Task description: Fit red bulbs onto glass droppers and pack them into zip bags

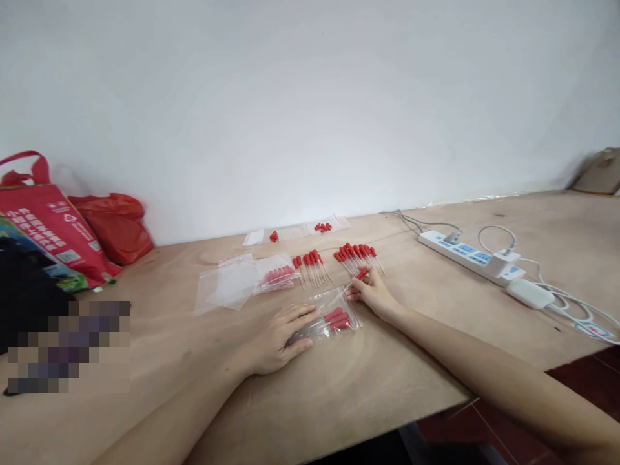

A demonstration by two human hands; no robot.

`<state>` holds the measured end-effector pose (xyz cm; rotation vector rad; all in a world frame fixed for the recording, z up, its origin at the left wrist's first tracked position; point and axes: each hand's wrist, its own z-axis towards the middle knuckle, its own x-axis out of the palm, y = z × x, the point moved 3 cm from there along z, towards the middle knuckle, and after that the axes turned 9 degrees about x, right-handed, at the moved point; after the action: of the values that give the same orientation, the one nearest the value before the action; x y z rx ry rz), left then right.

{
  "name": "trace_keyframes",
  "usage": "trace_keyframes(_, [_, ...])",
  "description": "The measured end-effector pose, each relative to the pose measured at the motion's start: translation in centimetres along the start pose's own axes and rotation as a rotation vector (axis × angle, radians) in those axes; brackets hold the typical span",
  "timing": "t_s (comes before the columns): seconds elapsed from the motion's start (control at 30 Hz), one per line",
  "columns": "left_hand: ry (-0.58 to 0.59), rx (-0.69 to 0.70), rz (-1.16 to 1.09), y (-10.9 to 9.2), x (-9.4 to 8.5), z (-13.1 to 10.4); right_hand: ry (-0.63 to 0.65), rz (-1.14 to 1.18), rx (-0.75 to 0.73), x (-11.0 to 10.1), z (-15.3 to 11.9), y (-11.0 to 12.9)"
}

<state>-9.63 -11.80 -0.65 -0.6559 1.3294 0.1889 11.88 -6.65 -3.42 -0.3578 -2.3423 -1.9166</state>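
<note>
While the left hand (283, 339) lies palm down across the tube end of a clear bag (332, 299), its thumb apart from its fingers, the right hand (371, 292) has its thumb and fingertips clamped on a single dropper (361, 274), the red bulb showing at the top of the grip. That dropper slants down to the left near the bag's open-looking right edge, which bears a red line; whether its tip lies inside the film I cannot tell. Inside the bag a few droppers (339, 318) rest side by side, bulbs to the right, tubes running under the left hand. Just beyond the right hand, a larger group (357, 250) of loose droppers fans out on the bench (378, 387), bulbs toward the wall (310, 116); left of it lies a smaller group (310, 259), set the same way. Touching or just beside that one is a filled bag (278, 274), its bulbs looking pink through the film, and left of it some flat bags (225, 284) overlap. Farther back, near the wall, small red pieces (323, 227) sit on more bags. To the right, a power strip (465, 255) runs slantwise with a charger (502, 263) plugged in, a white adapter (529, 294) just below it and looped cables (578, 310) beyond. On the far left stand a red tote (53, 226) and a red sack (116, 223), with something black (29, 290) in front.
</note>
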Motion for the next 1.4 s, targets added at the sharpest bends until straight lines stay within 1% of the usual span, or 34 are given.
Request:
trace_keyframes(0.07, [-0.002,-0.011,0.002,-0.1,-0.1,0.0,0.078,-0.009,0.007,0.3,-0.5,-0.4])
trace_keyframes(0.13, [0.003,-0.02,0.004,-0.3,-0.1,0.1,0.154,-0.08,0.002,0.5,-0.8,-0.6])
trace_keyframes(0.2, [-0.004,-0.018,0.001,-0.5,-0.2,0.1,0.194,-0.16,0.005,0.5,-1.0,-0.8])
trace_keyframes(0.3, [-0.031,0.002,-0.008,-0.6,-0.3,0.2,0.171,-0.241,-0.014,0.3,-1.1,-0.9])
trace_keyframes(0.4, [-0.037,0.011,-0.008,-0.3,0.0,0.1,0.159,-0.32,-0.101,0.3,-1.2,-1.0])
trace_keyframes(0.47, [-0.03,0.008,-0.006,-0.1,0.1,0.1,0.247,-0.396,-0.134,0.6,-1.5,-1.1])
trace_keyframes(0.53, [-0.023,0.011,-0.009,0.0,0.1,0.1,0.384,-0.481,-0.142,0.8,-1.6,-1.2])
trace_keyframes(0.57, [-0.022,0.015,-0.009,0.0,0.1,0.1,0.429,-0.52,-0.149,0.8,-1.6,-1.0])
trace_keyframes(0.6, [-0.021,0.018,-0.008,-0.1,0.1,0.1,0.432,-0.555,-0.166,0.5,-1.3,-0.7])
trace_keyframes(0.63, [-0.02,0.018,-0.005,-0.1,0.0,0.1,0.386,-0.591,-0.191,0.0,-0.8,-0.3])
trace_keyframes(0.67, [-0.016,0.017,-0.002,-0.2,0.0,0.1,0.294,-0.63,-0.221,-0.6,0.0,0.4])
trace_keyframes(0.77, [-0.006,0.012,-0.003,-0.3,-0.1,0.1,-0.066,-0.843,-0.329,-2.5,2.8,2.8])
trace_keyframes(0.8, [-0.006,0.013,-0.004,-0.3,-0.2,0.1,-0.152,-0.922,-0.345,-2.9,3.8,3.6])
trace_keyframes(0.87, [-0.006,0.013,-0.004,-0.3,-0.2,0.1,-0.299,-1.056,-0.333,-3.3,5.6,4.8])
trace_keyframes(0.93, [-0.004,0.009,0.001,-0.3,-0.1,0.0,-0.38,-1.154,-0.265,-3.1,7.0,5.4])
trace_keyframes(1.0, [-0.001,0.011,0.004,-0.2,-0.1,0.0,-0.405,-1.206,-0.201,-2.6,7.8,5.4])
trace_keyframes(1.07, [0.0,0.016,0.007,-0.1,0.0,0.0,-0.405,-1.222,-0.169,-1.9,8.2,5.2])
trace_keyframes(1.17, [0.006,0.029,0.013,-0.1,0.1,0.0,-0.404,-1.222,-0.16,-1.0,8.3,5.1])
trace_keyframes(1.27, [0.007,0.03,0.011,-0.1,0.1,0.0,-0.387,-1.213,-0.194,-0.6,7.7,5.5])
trace_keyframes(1.33, [0.0,0.023,0.004,-0.1,0.1,0.0,-0.344,-1.147,-0.249,-0.6,6.8,5.7])
trace_keyframes(1.4, [-0.007,0.016,-0.003,-0.1,0.1,0.0,-0.257,-0.979,-0.276,-0.8,5.6,5.3])
